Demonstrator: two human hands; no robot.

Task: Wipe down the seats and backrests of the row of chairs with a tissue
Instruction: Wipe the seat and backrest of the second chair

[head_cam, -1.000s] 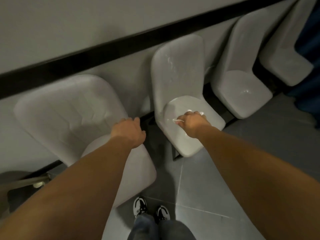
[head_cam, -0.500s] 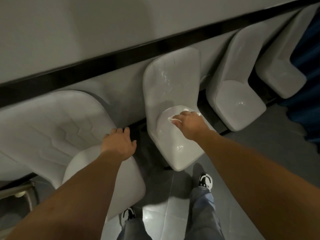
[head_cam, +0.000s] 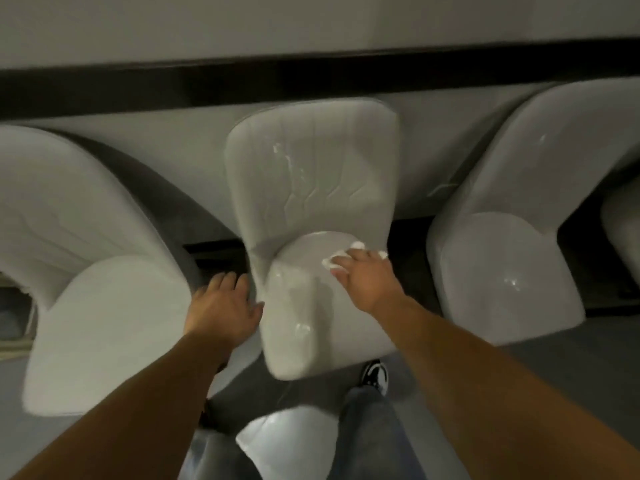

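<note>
A row of pale grey moulded chairs stands against the wall. The middle chair is straight ahead, its seat glossy with a wet-looking streak on the backrest. My right hand presses a white tissue flat on the back right part of that seat. My left hand rests with fingers spread in the gap between the left chair and the middle chair, thumb touching the middle seat's left edge. It holds nothing.
Another chair stands to the right, and a sliver of one more shows at the far right edge. A black rail runs along the grey wall. My jeans and a black-and-white shoe are on the grey tiled floor below the seat.
The view has swung to face the middle chair squarely. My left hand slid off the left chair toward the middle seat's edge. My right hand with the tissue moved toward the seat's back right.
</note>
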